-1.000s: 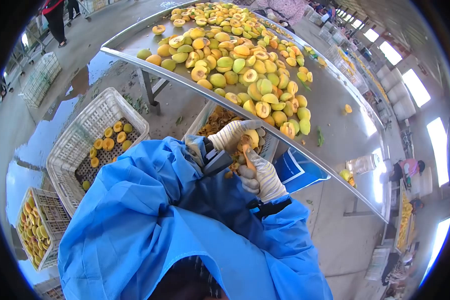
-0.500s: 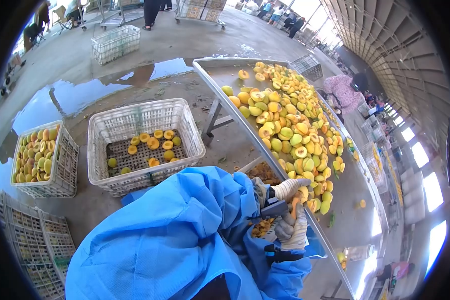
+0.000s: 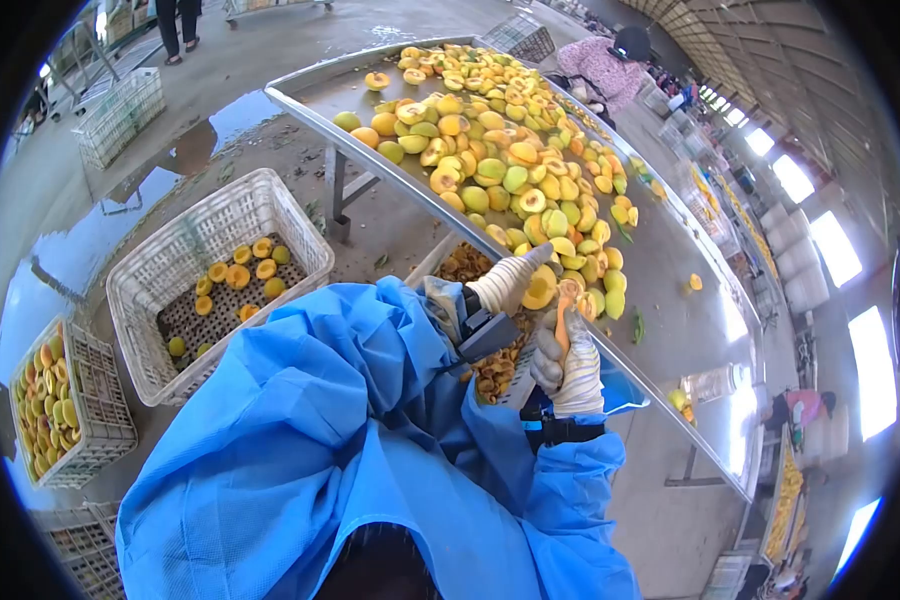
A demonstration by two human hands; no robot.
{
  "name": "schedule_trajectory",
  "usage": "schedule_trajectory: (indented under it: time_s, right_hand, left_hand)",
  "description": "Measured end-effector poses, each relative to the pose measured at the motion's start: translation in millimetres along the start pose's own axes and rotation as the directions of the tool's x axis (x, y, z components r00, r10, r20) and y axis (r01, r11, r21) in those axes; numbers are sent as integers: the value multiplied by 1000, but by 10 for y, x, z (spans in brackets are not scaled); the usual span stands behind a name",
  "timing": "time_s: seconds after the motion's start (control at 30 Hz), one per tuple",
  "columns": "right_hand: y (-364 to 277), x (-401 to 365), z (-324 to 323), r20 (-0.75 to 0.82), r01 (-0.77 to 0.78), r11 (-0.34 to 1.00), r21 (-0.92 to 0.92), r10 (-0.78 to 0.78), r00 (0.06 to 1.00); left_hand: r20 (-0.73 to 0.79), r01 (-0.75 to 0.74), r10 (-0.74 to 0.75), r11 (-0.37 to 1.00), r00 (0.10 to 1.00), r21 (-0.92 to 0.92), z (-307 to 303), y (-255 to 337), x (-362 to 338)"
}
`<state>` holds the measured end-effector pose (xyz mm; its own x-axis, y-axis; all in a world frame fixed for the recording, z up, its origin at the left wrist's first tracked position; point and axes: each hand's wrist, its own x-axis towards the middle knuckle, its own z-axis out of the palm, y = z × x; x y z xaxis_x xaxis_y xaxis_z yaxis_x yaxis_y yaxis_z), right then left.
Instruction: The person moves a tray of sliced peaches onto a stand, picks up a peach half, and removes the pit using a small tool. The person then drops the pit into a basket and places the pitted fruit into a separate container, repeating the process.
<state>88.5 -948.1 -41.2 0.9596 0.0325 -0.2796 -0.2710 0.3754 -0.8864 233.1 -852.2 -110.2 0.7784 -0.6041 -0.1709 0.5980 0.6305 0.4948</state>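
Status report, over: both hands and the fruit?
Left gloved hand grips yellow halved peach. Right gloved hand holds orange-handled tool close to it. Metal table rim just beside.

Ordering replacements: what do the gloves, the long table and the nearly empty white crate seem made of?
Gloves on the left hand and right hand: knitted fabric, likely cotton, matte with visible ribs. Table: sheet metal, probably steel, dull grey sheen, reflective rim. Crate: white moulded plastic, open lattice walls.

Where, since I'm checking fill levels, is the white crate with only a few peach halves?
Head view, left: the white crate stands on the floor between a fuller crate and the metal table.
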Motion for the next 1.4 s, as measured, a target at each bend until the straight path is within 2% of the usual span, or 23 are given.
schedule_trajectory:
  time_s: [0.07,0.1,0.13,0.17,0.2,0.23,0.3,0.43,0.47,0.5,0.57,0.63,0.67,0.7,0.77,0.83,0.9,1.03,1.13,1.23,1.27,1.37,1.4]
  right_hand:
    - [-61,44,-133,-103,28,988,-155,-44,994]
    - [17,145,-290,-81,168,787,-594,-266,961]
    - [162,321,-509,48,240,384,-892,-448,893]
    - [227,415,-637,243,215,-115,-970,-537,808]
    - [159,343,-563,36,20,-46,-999,-387,921]
    - [136,312,-532,-12,-40,-64,-997,-382,924]
    - [177,290,-697,136,154,10,-988,-417,899]
    - [225,309,-824,73,43,-118,-992,-255,964]
    - [205,262,-786,71,36,-144,-989,-247,966]
    - [199,248,-776,54,16,-154,-988,-249,967]
    - [268,248,-890,68,17,-180,-984,-283,957]
    - [182,209,-827,161,80,-252,-964,-318,934]
    - [124,228,-730,59,-10,-197,-980,-343,937]
    - [124,321,-804,213,115,-268,-957,-372,903]
    - [-102,337,-380,67,39,-71,-997,-450,891]
    - [-78,458,-170,174,184,-29,-982,-491,854]
    - [75,577,-41,322,396,-8,-918,-595,736]
    - [494,803,-111,229,377,235,-896,-483,845]
    - [509,852,-143,161,299,337,-893,-382,910]
    - [587,953,-231,217,418,415,-808,-450,866]
    - [601,967,-251,244,456,401,-795,-477,845]
    - [553,939,-218,196,440,601,-667,-428,882]
    - [538,919,-201,188,450,606,-655,-447,875]
  left_hand:
    - [34,-78,74,990,997,114,-184,-36,63]
    - [37,-137,133,977,990,164,-179,-21,-17]
    - [-51,-206,249,885,967,418,-103,42,-139]
    - [-90,-190,244,897,966,398,-216,36,-83]
    - [-23,-211,244,879,969,428,-306,91,-190]
    - [46,-234,241,857,969,459,-406,193,-327]
    - [5,-236,349,624,937,745,-490,459,-675]
    - [-71,-131,585,296,808,946,-1069,974,-1287]
    - [-28,-55,650,106,759,993,-1309,1110,-1470]
    - [30,39,702,-82,711,996,-1524,1241,-1634]
    - [-228,480,687,-198,690,855,-1558,1487,-1997]
    - [-222,665,718,-420,660,618,-1598,1566,-2124]
    - [-211,727,734,-506,646,464,-1601,1604,-2158]
    - [-102,664,748,-508,656,548,-1627,1641,-2080]
    - [111,505,761,-525,640,685,-1685,1697,-1715]
    - [212,300,721,-511,660,806,-1439,1775,-1210]
    - [269,262,713,-540,648,800,-1223,1859,-659]
    - [-85,557,626,-613,775,560,-957,2004,308]
    - [-165,557,622,-512,766,654,-783,1918,474]
    - [-88,379,639,-335,764,863,-819,1874,462]
    - [-83,291,668,-206,739,934,-827,1841,431]
    - [16,-34,759,8,651,999,-920,1689,418]
    - [-36,-250,693,308,720,918,-799,1538,285]
